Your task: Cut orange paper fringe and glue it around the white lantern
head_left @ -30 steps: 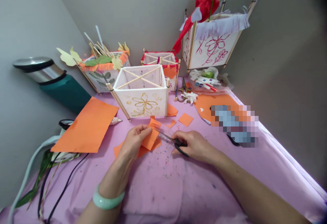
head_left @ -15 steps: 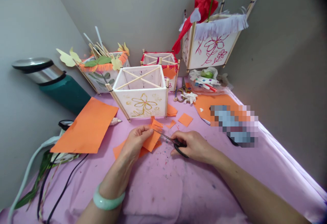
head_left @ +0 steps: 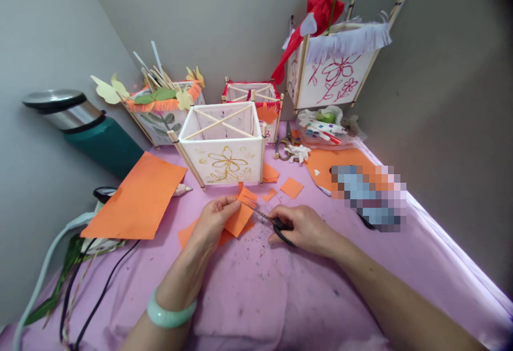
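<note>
My left hand (head_left: 218, 216) pinches a small piece of orange paper (head_left: 240, 219) whose far edge is cut into strips. My right hand (head_left: 298, 229) is closed round the black handles of a pair of scissors (head_left: 262, 214), its blades pointing left and reaching the orange paper by my left fingertips. More orange pieces lie under my left hand, partly hidden by it. A cut orange square (head_left: 292, 187) and a smaller scrap (head_left: 269, 195) rest just beyond the scissors. Behind them stands a white stick-framed lantern (head_left: 224, 161) with a yellow flower drawn on it.
A large orange sheet (head_left: 138, 201) and a teal flask (head_left: 106, 142) are at left, above cables. Other decorated lanterns line the wall; one (head_left: 331, 76) hangs at right. Spare scissors (head_left: 285, 148), a bag of markers (head_left: 326, 129) and a blurred object (head_left: 364, 196) lie on the right side.
The whole view has shifted very slightly. Both hands, the scissors and the paper keep nearly the same places.
</note>
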Demonstrator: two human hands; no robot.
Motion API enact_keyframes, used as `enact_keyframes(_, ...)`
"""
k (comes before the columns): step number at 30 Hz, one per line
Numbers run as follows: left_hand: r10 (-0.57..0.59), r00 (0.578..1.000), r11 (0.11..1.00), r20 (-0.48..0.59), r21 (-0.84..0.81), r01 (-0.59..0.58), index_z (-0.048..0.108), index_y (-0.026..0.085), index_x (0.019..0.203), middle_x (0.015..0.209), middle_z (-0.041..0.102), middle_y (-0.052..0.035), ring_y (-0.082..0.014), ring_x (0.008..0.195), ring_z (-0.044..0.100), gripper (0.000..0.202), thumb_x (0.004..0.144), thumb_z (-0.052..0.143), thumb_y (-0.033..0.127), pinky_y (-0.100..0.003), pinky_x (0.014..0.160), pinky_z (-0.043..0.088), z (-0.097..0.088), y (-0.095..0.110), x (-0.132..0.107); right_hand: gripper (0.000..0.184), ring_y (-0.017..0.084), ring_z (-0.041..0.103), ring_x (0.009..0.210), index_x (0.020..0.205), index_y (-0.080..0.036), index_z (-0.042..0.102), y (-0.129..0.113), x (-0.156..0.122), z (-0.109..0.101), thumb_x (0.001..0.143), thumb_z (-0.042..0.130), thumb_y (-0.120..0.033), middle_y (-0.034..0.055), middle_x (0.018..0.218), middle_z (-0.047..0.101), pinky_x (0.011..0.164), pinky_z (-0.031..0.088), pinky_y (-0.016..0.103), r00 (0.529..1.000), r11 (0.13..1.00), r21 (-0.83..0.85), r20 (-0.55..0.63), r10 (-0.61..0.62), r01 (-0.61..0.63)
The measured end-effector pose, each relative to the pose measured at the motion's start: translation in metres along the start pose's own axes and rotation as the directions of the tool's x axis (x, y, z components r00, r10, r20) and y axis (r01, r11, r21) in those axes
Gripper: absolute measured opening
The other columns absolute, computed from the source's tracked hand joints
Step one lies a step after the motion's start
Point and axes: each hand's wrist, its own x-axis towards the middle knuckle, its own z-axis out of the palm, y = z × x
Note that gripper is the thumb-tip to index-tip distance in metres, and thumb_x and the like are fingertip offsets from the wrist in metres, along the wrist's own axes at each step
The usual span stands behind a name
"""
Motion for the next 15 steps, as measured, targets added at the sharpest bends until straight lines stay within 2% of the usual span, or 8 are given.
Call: enact_keyframes(15,0.0,1.0,1.0,0.016,0.002,0.0,0.065,0.012,0.074,0.066,0.069,-0.0048,-0.0126,0.055,0.061,0.024,0.066,0.076,0.032,-0.021,0.053,0.045,-0.0015,-0.0021,0.0004,0.032,0.009,0.046,0.055,0.086,-0.021,0.064,-0.0002,-0.0008,0.0006,0.069,0.075,-0.046,-0.0054,0.063,0.056,0.055,0.029,0.019,1.0,1.0,-0.028,-0.019,-0.003,0.003)
